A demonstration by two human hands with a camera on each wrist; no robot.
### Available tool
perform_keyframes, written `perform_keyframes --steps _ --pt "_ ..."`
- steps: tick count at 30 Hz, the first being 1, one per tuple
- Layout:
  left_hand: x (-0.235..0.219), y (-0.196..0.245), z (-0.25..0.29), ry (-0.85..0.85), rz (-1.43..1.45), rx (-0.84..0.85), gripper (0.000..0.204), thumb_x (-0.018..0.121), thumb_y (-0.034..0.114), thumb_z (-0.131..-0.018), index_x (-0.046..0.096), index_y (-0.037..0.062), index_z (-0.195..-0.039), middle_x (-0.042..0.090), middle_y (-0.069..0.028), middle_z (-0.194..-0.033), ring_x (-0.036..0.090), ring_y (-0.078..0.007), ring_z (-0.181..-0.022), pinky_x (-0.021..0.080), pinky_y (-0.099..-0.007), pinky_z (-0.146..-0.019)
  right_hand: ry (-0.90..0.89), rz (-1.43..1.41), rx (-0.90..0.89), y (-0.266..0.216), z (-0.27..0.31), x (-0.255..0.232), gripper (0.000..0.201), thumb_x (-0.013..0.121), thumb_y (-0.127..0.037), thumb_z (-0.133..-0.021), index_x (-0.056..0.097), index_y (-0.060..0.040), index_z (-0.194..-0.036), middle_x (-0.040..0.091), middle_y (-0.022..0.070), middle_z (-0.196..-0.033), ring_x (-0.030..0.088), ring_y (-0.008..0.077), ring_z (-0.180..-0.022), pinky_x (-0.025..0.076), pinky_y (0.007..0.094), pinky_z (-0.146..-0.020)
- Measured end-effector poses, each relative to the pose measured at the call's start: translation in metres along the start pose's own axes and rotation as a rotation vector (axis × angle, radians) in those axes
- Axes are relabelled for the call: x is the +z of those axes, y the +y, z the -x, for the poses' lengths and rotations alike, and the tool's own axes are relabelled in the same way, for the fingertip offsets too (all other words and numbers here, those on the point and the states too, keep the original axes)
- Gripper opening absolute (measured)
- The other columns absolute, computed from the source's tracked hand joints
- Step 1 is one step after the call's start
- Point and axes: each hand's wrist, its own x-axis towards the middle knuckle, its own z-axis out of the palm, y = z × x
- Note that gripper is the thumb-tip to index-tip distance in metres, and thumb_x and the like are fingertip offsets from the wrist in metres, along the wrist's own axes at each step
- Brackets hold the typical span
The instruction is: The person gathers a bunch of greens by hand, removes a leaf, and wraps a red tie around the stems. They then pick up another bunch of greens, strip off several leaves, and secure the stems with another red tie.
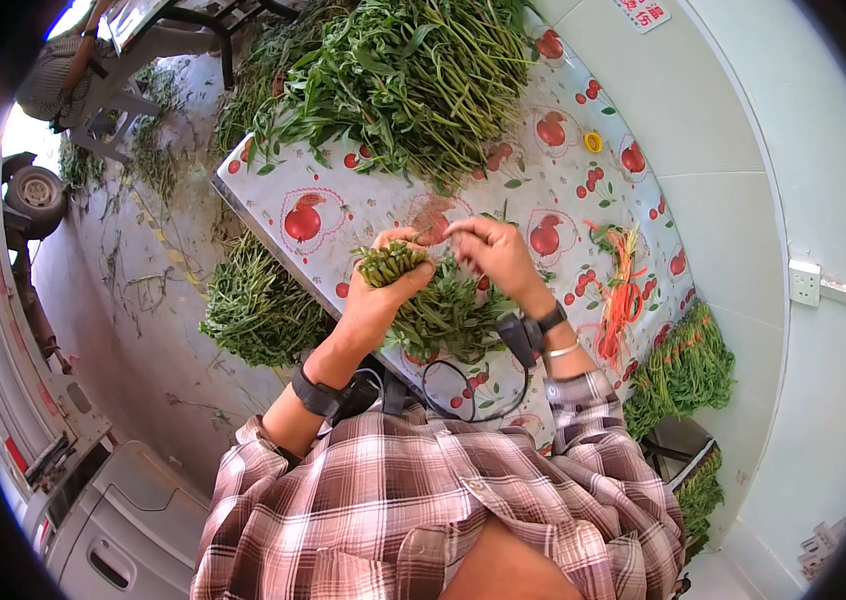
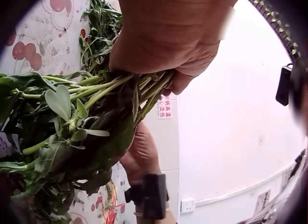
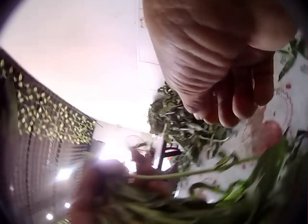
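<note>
My left hand (image 1: 375, 305) grips a bunch of leafy green stems (image 1: 390, 266), its fingers and thumb wrapped around it. The cut ends face up in the head view, and the leaves (image 2: 60, 151) hang below the fist in the left wrist view. Just right of the cut ends is my right hand (image 1: 499, 262), its fingers bent and the fingertips close to the bunch. In the right wrist view the curled fingers (image 3: 231, 106) hang above the leaves; I cannot tell whether the fingertips pinch a stem.
A large heap of greens (image 1: 413, 80) covers the far end of the table (image 1: 263, 190). Orange-red ties (image 1: 622, 300) lie at the right, near a yellow cap (image 1: 593, 142). Tied bunches (image 1: 683, 370) stand by the wall, and another pile (image 1: 263, 300) lies left of the table.
</note>
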Motion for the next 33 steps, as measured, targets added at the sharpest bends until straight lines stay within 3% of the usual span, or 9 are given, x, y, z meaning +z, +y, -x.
perform_keyframes --steps 4,5,8,13,20,23,26,29,33 --pt "-0.005 0.01 0.001 -0.081 -0.042 -0.027 0.008 0.06 0.009 -0.086 0.059 0.0036 -0.091 0.06 -0.0052 -0.095 0.053 -0.0148 -0.101 0.041 -0.0315 -0.088 0.166 0.249 -0.149 0.032 -0.053 -0.007 0.019 0.059 -0.015 -0.086 0.065 -0.0012 -0.097 0.061 0.0039 -0.067 0.056 0.0109 -0.06 0.046 0.0261 -0.057" --pt "-0.003 0.014 0.003 -0.067 -0.024 -0.069 0.009 0.06 0.011 -0.086 0.059 0.003 -0.091 0.061 -0.0047 -0.091 0.056 -0.0158 -0.096 0.042 -0.0313 -0.085 0.172 0.322 -0.193 0.031 -0.062 -0.004 0.021 0.061 -0.018 -0.083 0.065 -0.0014 -0.096 0.064 0.0115 -0.074 0.062 0.0222 -0.066 0.047 0.0328 -0.061" --pt "-0.011 0.005 0.003 -0.038 -0.016 -0.074 0.011 0.06 0.013 -0.087 0.058 0.0027 -0.09 0.061 -0.0041 -0.088 0.057 -0.0151 -0.09 0.043 -0.0304 -0.083 0.199 0.539 -0.338 0.036 -0.097 0.012 0.022 0.062 -0.021 -0.08 0.065 -0.0025 -0.091 0.064 0.0149 -0.082 0.062 0.0309 -0.073 0.048 0.0385 -0.063" --pt "-0.018 0.003 0.002 0.024 -0.052 -0.094 0.011 0.059 0.013 -0.088 0.058 0.003 -0.091 0.059 -0.0014 -0.083 0.054 -0.0127 -0.083 0.042 -0.0283 -0.079 0.239 0.959 -0.211 0.04 -0.133 0.028 0.02 0.062 -0.022 -0.077 0.056 -0.0049 -0.086 0.062 0.0173 -0.084 0.06 0.0389 -0.077 0.048 0.0455 -0.066" --pt "-0.02 -0.003 -0.004 -0.004 -0.016 0.025 0.005 0.061 0.004 -0.084 0.058 0.0049 -0.088 0.055 -0.0009 -0.096 0.052 -0.0114 -0.09 0.041 -0.0281 -0.082 0.236 0.698 -0.279 0.026 -0.091 0.011 0.016 0.061 -0.018 -0.079 0.055 -0.004 -0.086 0.062 0.0178 -0.076 0.06 0.037 -0.072 0.046 0.0458 -0.062" --pt "-0.014 -0.005 -0.006 -0.033 -0.039 0.068 0.021 0.066 0.006 -0.082 0.057 0.0064 -0.101 0.054 0.0014 -0.099 0.05 -0.0061 -0.089 0.042 -0.0229 -0.079 0.287 0.61 -0.343 0.009 -0.049 0.004 0.016 0.06 -0.013 -0.08 0.055 -0.0047 -0.093 0.061 0.0182 -0.074 0.059 0.0369 -0.069 0.044 0.0441 -0.059" --pt "-0.003 0.01 -0.004 -0.13 -0.211 0.12 0.02 0.066 0.007 -0.081 0.057 0.0044 -0.099 0.055 0.0015 -0.1 0.05 -0.0066 -0.093 0.041 -0.0236 -0.083 0.266 0.559 -0.189 -0.01 -0.009 0.002 0.02 0.06 -0.009 -0.081 0.054 -0.0041 -0.099 0.061 0.0151 -0.07 0.06 0.0287 -0.061 0.045 0.0375 -0.056" --pt "0.003 0.012 -0.002 -0.151 -0.241 0.117 0.021 0.068 0.008 -0.079 0.058 0.0037 -0.097 0.057 -0.0007 -0.102 0.053 -0.0096 -0.096 0.041 -0.0253 -0.086 0.153 0.111 0.015 -0.018 0.024 0.0 0.015 0.059 -0.006 -0.085 0.052 -0.0013 -0.098 0.057 0.0015 -0.066 0.049 0.0048 -0.059 0.042 0.023 -0.054" --pt "0.011 0.008 -0.002 -0.215 -0.515 0.329 0.021 0.069 0.009 -0.075 0.061 0.0045 -0.093 0.059 -0.006 -0.107 0.054 -0.0215 -0.102 0.041 -0.0336 -0.091 0.147 0.048 -0.008 -0.013 0.047 0.009 0.013 0.06 -0.004 -0.084 0.055 -0.001 -0.096 0.06 0.0038 -0.071 0.054 0.0063 -0.064 0.045 0.0235 -0.057"
